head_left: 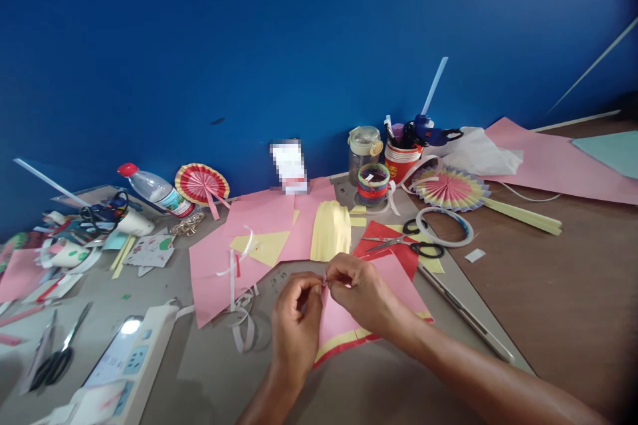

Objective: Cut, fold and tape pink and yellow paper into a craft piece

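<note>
My left hand (295, 322) and my right hand (361, 292) meet low in the middle of the view, fingertips pinched together on a small pale strip (324, 278), too small to name surely. Under them lies a pink paper sheet with a yellow and red edge (335, 332). Just beyond are a pleated yellow paper (330, 230), more pink sheets (259, 226) and a red sheet (383, 242) with black-handled scissors (416, 244) on it.
A tape ring (444, 226), a pleated paper fan (451, 189), a red cup of tools (401, 153), a jar (365, 149) and stacked tape rolls (373, 184) stand behind. Left: a bottle (157, 191), a red fan (202, 184), paper cups, another scissors (57, 358), a power strip (124, 358).
</note>
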Demonstrator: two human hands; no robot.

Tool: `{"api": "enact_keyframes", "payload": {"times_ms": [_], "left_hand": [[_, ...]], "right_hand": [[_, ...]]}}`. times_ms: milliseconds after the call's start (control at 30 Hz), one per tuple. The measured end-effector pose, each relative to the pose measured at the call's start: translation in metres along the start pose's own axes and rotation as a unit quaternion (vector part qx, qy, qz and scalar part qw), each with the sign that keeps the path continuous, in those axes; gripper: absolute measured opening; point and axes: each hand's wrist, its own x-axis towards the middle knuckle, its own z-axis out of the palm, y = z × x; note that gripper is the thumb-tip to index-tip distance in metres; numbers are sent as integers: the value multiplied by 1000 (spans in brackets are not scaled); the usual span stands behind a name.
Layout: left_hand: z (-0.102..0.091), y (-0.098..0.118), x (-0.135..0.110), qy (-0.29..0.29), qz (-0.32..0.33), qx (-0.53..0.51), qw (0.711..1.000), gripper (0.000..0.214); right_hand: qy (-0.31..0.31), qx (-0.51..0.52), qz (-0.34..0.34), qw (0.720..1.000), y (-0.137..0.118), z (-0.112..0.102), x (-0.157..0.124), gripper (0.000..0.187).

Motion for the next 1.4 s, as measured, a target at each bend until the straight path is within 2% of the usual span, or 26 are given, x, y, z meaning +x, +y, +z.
{"api": "enact_keyframes", "payload": {"times_ms": [267, 733, 1000, 1400], "left_hand": [[-2, 2, 2, -8, -64, -38, 997, 14], [-3, 1, 4, -10, -134, -107, 985, 14], [-3, 1, 4, -22, -85, -88, 992, 11], [-5, -1, 3, -50, 9, 5, 999, 14]], "right_hand": [[17, -19, -58, 998, 8, 2, -1, 13], [13, 4, -28, 1000, 5, 4, -2, 13], [20, -20, -67, 997, 7, 5, -1, 15], [-23, -64, -98, 993, 5, 1, -8, 21]]}}
